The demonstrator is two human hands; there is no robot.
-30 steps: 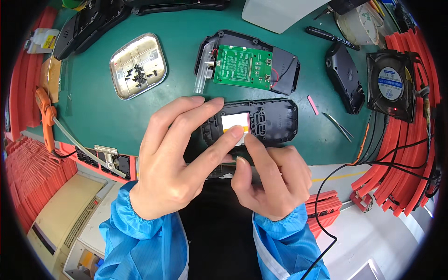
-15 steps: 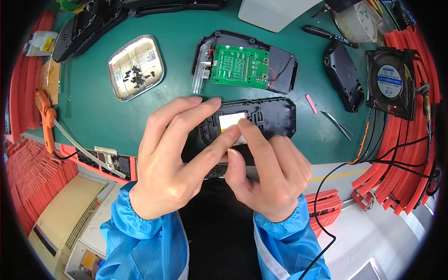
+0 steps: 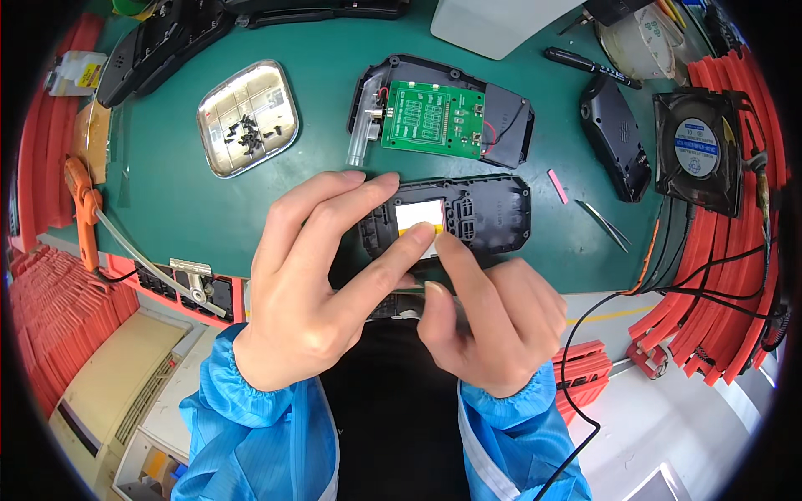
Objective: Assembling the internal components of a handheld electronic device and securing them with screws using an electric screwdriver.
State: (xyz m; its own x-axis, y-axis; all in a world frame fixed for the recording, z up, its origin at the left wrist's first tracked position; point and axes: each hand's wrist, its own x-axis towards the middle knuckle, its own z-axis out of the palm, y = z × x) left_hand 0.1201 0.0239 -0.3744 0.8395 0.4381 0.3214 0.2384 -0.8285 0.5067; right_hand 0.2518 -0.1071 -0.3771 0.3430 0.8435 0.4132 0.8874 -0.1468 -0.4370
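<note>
In front of me is a black plastic casing half with its ribbed inside facing up. A flat white rectangular piece with a yellow band sits in its left part. My left hand holds the casing half, two fingertips at its far left corner and the index fingertip pressing on the yellow band; its thumb is mostly hidden. My right hand has its index fingertip at the piece's near right corner. The right thumb stands apart from that finger, the other fingers are curled, and nothing shows between them.
Beyond lies another casing half bearing a green circuit board and a clear tube. A metal tray with small black screws is at left. Rightward are tweezers, a pink strip, a black device and a fan.
My right hand has drawn back slightly right and nearer, its index fingertip sliding down the white piece's edge. The left index fingertip now lies farther onto the piece.
</note>
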